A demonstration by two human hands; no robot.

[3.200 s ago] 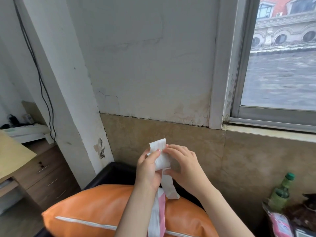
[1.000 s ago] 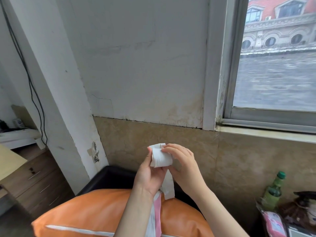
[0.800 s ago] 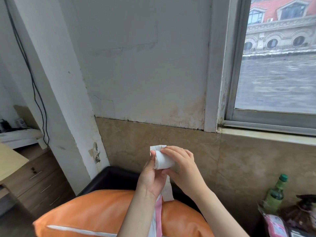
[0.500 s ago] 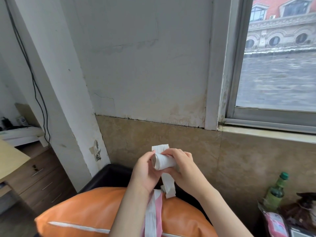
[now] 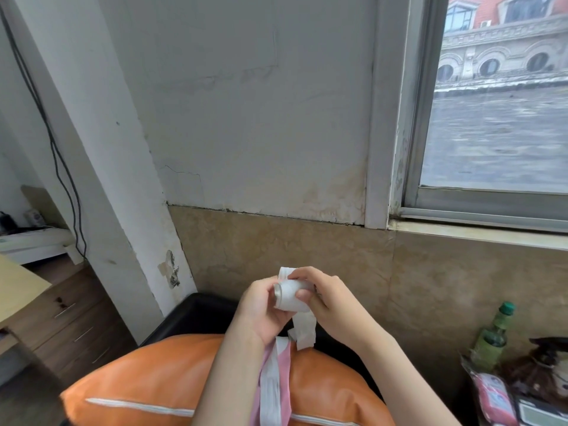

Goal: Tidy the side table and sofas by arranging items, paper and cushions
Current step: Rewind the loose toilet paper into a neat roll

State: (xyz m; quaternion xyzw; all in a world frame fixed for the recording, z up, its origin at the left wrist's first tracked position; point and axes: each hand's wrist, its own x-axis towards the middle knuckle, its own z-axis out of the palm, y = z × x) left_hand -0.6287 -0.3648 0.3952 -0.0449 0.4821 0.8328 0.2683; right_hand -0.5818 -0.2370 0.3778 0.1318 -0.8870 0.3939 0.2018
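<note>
Both my hands hold a small roll of white paper strip (image 5: 290,298) in front of the wall. My left hand (image 5: 261,312) grips the roll's left end. My right hand (image 5: 325,302) pinches it from above and the side with fingers and thumb. A loose tail of the white paper (image 5: 302,330) hangs down from the roll. A longer white and pink strip (image 5: 273,382) trails toward me. Below my arms lies an orange cushion (image 5: 159,382) with a white zip line, on a black sofa (image 5: 196,315).
A green bottle (image 5: 491,336) and a pink packet (image 5: 495,401) stand among clutter on the side table at lower right. A wooden drawer unit (image 5: 61,318) sits at left behind a white pillar. A window sill (image 5: 479,232) runs at upper right.
The paper has been wound from a loose folded strip into a tighter roll between my hands. The hanging tail has grown shorter. My hands stay in the same spot above the cushion.
</note>
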